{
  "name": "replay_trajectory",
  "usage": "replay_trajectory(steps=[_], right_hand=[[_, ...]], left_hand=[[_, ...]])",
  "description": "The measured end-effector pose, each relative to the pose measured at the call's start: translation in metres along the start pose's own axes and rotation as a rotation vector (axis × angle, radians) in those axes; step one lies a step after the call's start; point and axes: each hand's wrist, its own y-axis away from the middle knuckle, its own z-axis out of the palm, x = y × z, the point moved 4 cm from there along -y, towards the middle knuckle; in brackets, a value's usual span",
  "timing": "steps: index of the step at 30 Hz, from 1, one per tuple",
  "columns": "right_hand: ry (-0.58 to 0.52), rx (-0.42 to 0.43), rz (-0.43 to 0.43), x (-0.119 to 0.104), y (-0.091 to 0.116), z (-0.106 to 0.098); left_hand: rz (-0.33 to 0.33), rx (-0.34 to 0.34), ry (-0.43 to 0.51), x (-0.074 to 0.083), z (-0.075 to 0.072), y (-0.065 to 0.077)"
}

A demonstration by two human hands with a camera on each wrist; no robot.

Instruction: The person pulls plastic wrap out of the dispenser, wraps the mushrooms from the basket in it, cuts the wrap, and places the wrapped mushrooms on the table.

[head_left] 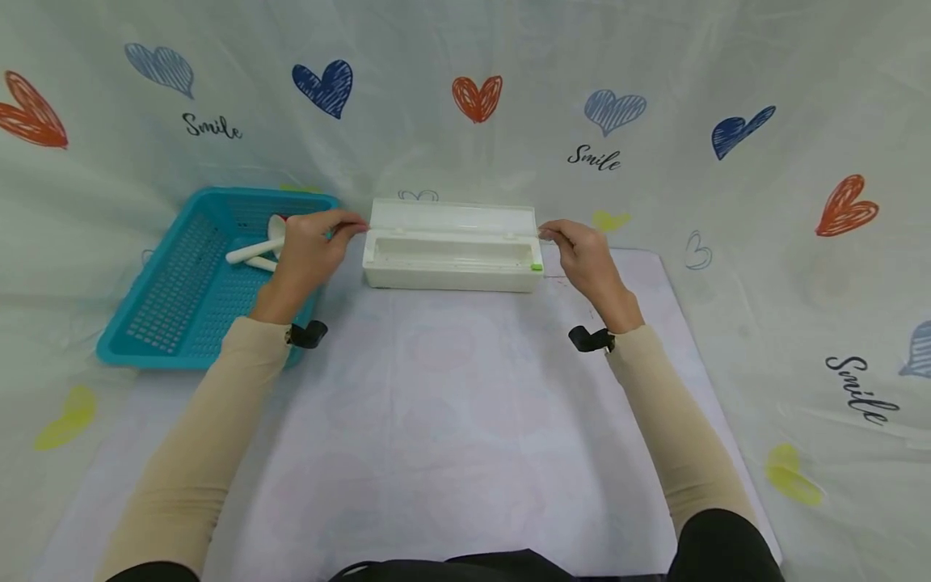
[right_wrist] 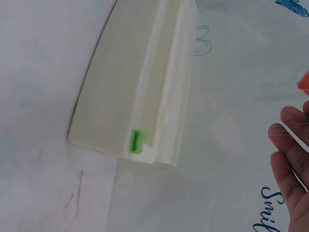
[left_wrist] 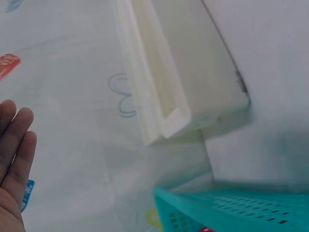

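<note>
A long white lidded box [head_left: 452,279] stands at the back of the table, its lid [head_left: 452,217] tipped back and its long trough exposed. A small green piece [right_wrist: 137,141] sits at the right end of its front rim. My left hand [head_left: 314,246] is beside the box's upper left corner, fingers stretched toward it. At the upper right corner is my right hand [head_left: 585,257], likewise reaching inward. Both wrist views show straight fingers, with a gap between them and the box. Neither hand visibly holds anything.
A teal perforated basket [head_left: 156,356] lies on the left, partly under my left forearm. White-handled utensils [head_left: 250,252] and something red are in it. A pale cloth with printed hearts [head_left: 476,99] rises behind the table [head_left: 451,420].
</note>
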Motion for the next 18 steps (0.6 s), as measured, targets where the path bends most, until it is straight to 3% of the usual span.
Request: replay_trajectory(steps=[8, 18], right_hand=[[0.015, 0.049, -0.085, -0.011, -0.006, -0.015], [0.016, 0.037, -0.168, -0.026, 0.012, -0.022]], left_hand=[[0.07, 0.046, 0.027, 0.012, -0.014, -0.006], [0.177, 0.027, -0.008, 0.031, -0.027, 0.008]])
